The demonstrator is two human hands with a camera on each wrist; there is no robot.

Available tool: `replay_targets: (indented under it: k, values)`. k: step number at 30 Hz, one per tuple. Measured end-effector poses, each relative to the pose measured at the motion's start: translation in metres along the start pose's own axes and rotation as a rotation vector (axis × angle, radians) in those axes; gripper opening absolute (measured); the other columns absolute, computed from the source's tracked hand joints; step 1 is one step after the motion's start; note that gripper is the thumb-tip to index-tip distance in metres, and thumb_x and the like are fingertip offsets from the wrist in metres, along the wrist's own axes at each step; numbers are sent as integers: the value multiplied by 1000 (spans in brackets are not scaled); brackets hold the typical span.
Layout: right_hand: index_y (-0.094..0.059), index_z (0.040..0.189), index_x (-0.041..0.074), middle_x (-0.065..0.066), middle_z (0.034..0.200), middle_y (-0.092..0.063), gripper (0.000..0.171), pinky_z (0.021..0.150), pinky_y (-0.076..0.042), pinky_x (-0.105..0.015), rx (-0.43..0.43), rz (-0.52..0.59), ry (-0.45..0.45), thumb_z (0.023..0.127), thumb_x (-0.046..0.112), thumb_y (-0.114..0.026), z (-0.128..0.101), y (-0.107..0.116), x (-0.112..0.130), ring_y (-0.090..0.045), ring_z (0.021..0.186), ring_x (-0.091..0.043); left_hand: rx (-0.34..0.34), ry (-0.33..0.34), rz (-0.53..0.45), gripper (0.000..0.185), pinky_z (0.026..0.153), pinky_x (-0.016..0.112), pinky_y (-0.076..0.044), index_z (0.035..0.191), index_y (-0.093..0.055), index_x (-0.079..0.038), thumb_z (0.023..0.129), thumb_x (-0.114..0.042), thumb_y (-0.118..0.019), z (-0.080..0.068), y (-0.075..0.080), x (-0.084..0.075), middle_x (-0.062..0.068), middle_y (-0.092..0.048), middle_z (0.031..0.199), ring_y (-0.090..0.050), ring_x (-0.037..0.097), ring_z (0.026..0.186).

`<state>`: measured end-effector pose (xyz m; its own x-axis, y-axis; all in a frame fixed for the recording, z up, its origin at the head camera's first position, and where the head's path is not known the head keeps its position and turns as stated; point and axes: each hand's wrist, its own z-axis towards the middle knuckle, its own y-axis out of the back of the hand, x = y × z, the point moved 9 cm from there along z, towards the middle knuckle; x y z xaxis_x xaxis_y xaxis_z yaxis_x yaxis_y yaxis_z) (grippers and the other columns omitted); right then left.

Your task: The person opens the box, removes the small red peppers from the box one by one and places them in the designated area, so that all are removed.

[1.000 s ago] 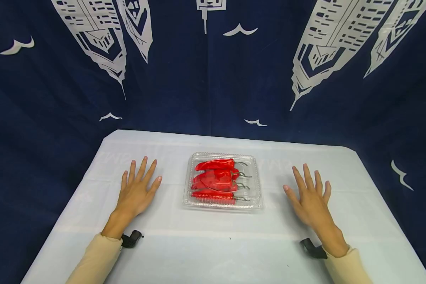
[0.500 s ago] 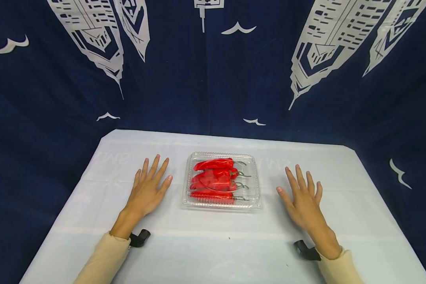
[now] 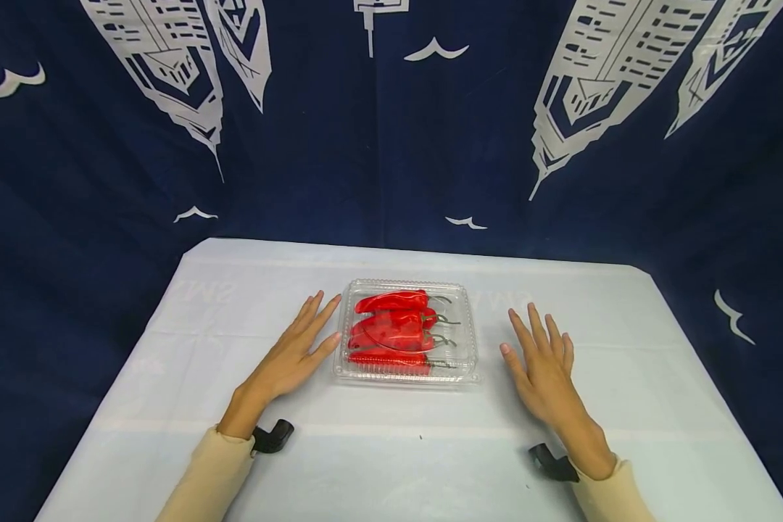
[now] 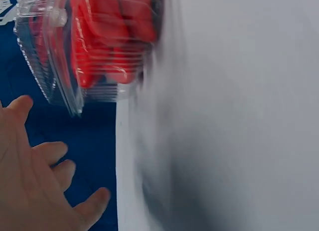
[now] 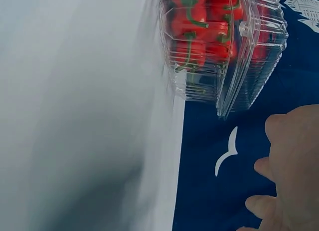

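The left hand (image 3: 291, 357) lies with its grip apart, fingers straight and close together, their tips just beside the left edge of a clear plastic clamshell box (image 3: 407, 332); whether they touch it cannot be told. The right hand (image 3: 543, 367) also has its grip apart, fingers straight and slightly spread, near the box's right side but with a gap between them. Neither hand holds anything.

The box sits closed in the middle of the worktop (image 3: 378, 464), between the two hands. Its lid is ribbed and see-through, with a rim running all round. Inside lie several red peppers (image 3: 391, 330), stacked lengthwise with their thin green stems (image 3: 445, 321) pointing toward the person's right. In the right wrist view the box (image 5: 224, 46) appears close up, the curled stems (image 5: 188, 16) plain against the red; the left wrist view shows the box (image 4: 75, 46) blurred beyond that hand's fingers (image 4: 47, 156).

Both forearms reach forward from the near edge, palms facing down, in cream sleeves (image 3: 209, 478) with a small black device (image 3: 272, 437) at each wrist.

The worktop is covered with a pale white cloth. Behind and around it hangs a dark blue curtain (image 3: 378, 145) printed with white skyscrapers and birds.
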<state>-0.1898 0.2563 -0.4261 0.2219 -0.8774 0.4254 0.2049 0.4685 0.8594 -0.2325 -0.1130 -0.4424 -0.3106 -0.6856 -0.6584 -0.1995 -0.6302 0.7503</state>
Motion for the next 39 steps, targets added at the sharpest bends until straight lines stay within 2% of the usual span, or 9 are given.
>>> replay_targets:
  k: [6,12,16,23,25,28,31,35,39]
  values:
    - [-33,158,15,-22,165,-17,59,113,-14,-73,-6,67,61,104,30,-53,1,-5,7,-9,151,-48,50,6,-148,65,115,73,-17,155,-16,-53,100,-54,-50,4,-6,-5,-4,-4,170,-5,28,156]
    - [-36,157,20,-12,165,-26,62,112,-26,-68,7,114,126,100,26,-60,0,-9,16,-20,150,-41,78,-15,-306,66,115,68,-25,157,-21,-48,100,-44,-55,9,-11,-11,-2,-4,170,-10,26,156]
    - [-39,155,20,-10,163,-32,60,114,-27,-63,6,172,152,99,21,-62,0,-10,20,-27,148,-37,83,-46,-407,67,113,61,-36,158,-23,-42,101,-36,-57,12,-12,-16,0,-6,169,-14,28,155]
    - [-46,150,16,-10,160,-38,52,107,-37,-61,-7,265,141,100,16,-60,1,-10,22,-37,144,-37,97,-82,-534,70,114,59,-36,159,-22,-35,101,-26,-59,13,-15,-18,-3,-11,169,-31,40,148]
    - [-49,149,14,-11,157,-41,49,106,-44,-52,1,323,122,101,14,-59,1,-11,22,-41,142,-36,97,-98,-556,72,113,59,-36,160,-21,-32,100,-23,-60,13,-15,-19,-2,-12,169,-31,42,147]
    - [-49,147,12,-14,153,-47,45,100,-52,-27,48,451,55,103,15,-57,2,-16,20,-47,138,-35,89,-103,-573,79,111,59,-39,161,-18,-30,98,-20,-64,13,-16,-19,-1,-12,168,-32,44,146]
    - [-49,147,10,-14,152,-48,45,96,-47,-12,127,606,-58,104,22,-55,2,-24,15,-52,134,-34,87,-97,-576,83,110,59,-41,161,-17,-29,95,-18,-67,13,-18,-17,0,-12,168,-33,44,145]
    - [-48,146,7,-15,151,-48,48,92,-51,-15,201,742,-187,103,28,-56,0,-33,8,-60,124,-14,91,-80,-576,84,110,59,-40,161,-19,-29,94,-17,-68,13,-20,-16,0,-14,168,-33,43,146]
    - [-45,146,3,-20,149,-48,49,89,-55,-22,235,835,-234,103,25,-57,-2,-37,6,-61,113,3,94,-66,-580,83,111,59,-39,160,-21,-29,93,-18,-69,13,-22,-16,1,-13,168,-30,43,147]
